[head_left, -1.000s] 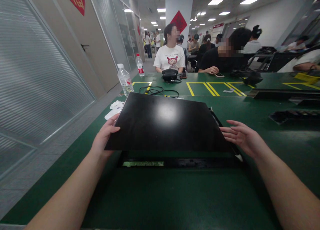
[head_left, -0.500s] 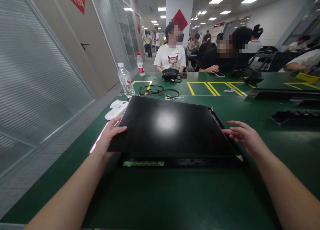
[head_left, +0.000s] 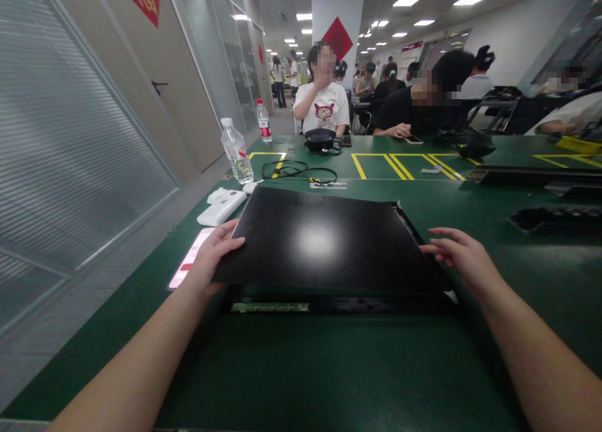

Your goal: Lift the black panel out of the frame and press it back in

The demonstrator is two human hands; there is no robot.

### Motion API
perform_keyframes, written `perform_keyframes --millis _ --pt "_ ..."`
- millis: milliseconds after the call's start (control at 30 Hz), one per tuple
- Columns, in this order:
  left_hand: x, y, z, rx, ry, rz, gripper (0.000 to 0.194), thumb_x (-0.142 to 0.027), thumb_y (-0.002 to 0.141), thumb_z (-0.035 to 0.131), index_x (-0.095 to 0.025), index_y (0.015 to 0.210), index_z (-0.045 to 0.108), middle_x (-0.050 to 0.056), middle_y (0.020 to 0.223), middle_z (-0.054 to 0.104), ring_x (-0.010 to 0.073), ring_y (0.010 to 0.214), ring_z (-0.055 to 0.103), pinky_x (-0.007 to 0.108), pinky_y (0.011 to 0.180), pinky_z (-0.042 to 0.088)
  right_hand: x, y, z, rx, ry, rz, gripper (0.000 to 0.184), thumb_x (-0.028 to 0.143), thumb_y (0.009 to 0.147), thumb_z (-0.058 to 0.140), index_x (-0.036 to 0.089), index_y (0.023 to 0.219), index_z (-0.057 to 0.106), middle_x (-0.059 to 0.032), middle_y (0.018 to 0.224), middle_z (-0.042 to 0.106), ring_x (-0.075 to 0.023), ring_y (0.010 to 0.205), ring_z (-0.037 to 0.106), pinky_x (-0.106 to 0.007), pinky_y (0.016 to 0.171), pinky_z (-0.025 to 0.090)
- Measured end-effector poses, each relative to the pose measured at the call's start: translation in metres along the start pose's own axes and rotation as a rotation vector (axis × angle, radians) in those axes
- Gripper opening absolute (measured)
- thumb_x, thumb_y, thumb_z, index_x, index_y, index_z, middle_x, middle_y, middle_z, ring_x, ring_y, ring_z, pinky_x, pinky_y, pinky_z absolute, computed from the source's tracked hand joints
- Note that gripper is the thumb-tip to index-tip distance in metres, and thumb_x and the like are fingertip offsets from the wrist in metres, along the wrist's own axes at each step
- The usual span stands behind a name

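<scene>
A glossy black screen panel (head_left: pixel 324 237) lies tilted over a black frame (head_left: pixel 376 305), its left side raised. My left hand (head_left: pixel 214 253) grips the panel's left edge, thumb on top and fingers underneath. At the right edge my right hand (head_left: pixel 463 256) has its fingers loosely stretched out, the tips at or very close to the panel's side. A green circuit strip (head_left: pixel 270 307) shows along the front of the frame. The panel hides most of the frame's inside.
Left of the panel lie a phone (head_left: pixel 192 256) with a lit screen and a white device (head_left: pixel 223 207). A water bottle (head_left: pixel 236 153) and a black cable (head_left: pixel 301 168) are behind. Long dark parts (head_left: pixel 536 178) lie at right. Two people sit across the green table (head_left: pixel 329 369).
The panel's left side has come down and slightly right with my left hand, uncovering more of the phone and white device. A person opposite has raised a hand to the face.
</scene>
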State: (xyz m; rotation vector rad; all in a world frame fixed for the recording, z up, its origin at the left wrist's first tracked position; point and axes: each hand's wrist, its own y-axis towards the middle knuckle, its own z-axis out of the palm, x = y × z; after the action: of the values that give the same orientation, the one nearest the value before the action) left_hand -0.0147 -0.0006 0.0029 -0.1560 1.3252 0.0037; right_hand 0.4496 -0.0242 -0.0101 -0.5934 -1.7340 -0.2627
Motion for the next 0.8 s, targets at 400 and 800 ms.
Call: perform_keyframes --millis 400,800 --pt "0.006 0.002 0.0 -0.011 0.053 -0.054 0.058 -0.018 0.066 0.089 -0.017 0.122 0.071 0.007 0.102 0.083 0.0201 0.073 0.078 0.022 0.059 0.06 0.001 0.0 -0.001 -0.024 -0.074 -0.022 0.041 0.035 0.063 0.073 0.02 0.1 0.07 -0.0091 0.075 0.076 -0.0166 0.056 0.06 -0.027 0.051 0.04" --pt "0.007 0.002 0.004 -0.009 0.043 -0.084 0.063 -0.012 0.068 0.085 -0.013 0.129 0.068 0.01 0.103 0.084 0.0202 0.072 0.078 0.022 0.057 0.059 -0.009 0.007 -0.005 -0.04 -0.158 -0.099 0.04 0.041 0.064 0.072 0.02 0.098 0.073 -0.01 0.076 0.077 -0.0201 0.059 0.063 -0.033 0.059 0.046"
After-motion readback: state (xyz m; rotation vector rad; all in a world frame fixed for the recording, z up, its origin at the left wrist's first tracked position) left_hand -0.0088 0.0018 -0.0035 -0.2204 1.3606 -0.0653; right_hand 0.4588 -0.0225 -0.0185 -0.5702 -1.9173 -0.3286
